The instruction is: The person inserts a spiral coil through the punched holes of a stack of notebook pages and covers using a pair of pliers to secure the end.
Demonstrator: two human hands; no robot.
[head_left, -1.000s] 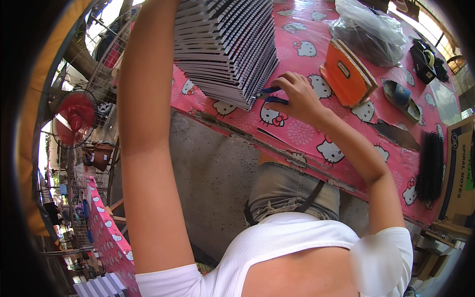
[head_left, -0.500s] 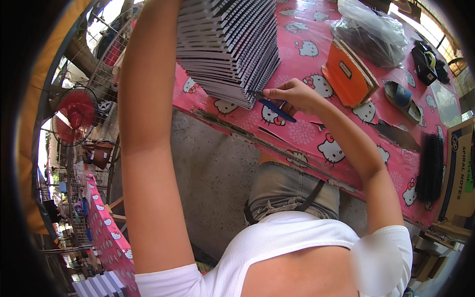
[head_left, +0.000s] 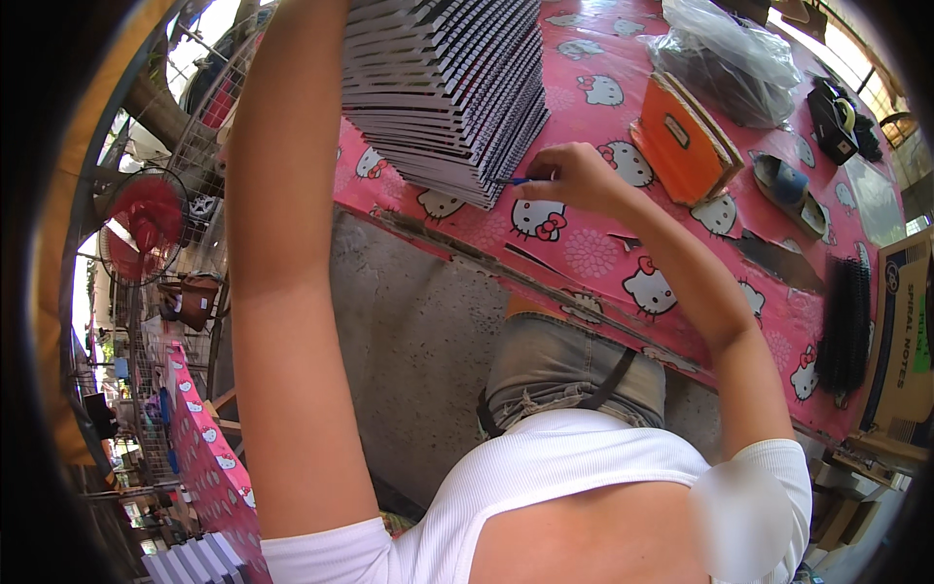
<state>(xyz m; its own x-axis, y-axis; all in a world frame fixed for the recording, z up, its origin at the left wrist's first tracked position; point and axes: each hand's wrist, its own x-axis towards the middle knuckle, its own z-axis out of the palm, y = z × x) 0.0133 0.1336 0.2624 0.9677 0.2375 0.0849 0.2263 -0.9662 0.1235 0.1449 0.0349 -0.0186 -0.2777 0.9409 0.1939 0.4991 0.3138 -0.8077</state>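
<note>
A tall stack of spiral-bound notebooks [head_left: 428, 107] stands on the table's near edge, with the black coil spines facing right. At the stack's lower right corner, my right hand [head_left: 574, 177] is closed round a pair of small blue-handled pliers [head_left: 520, 181]. The tips meet the coil ends of the lower notebooks; whether the jaws grip a coil cannot be made out. My left forearm stretches up along the left side of the stack, and its hand lies beyond the upper edge of the picture.
The pink patterned table [head_left: 584, 248] also bears an orange box-like holder [head_left: 671, 141], a plastic bag [head_left: 730, 68], a tape roll on a dispenser [head_left: 790, 195] and a bundle of black coils [head_left: 844, 326]. A cardboard box [head_left: 895, 341] stands far right, a red fan [head_left: 146, 224] left.
My right hand has closed further round the pliers and turned, so the handles are now mostly hidden in the palm. The stack has kept its place.
</note>
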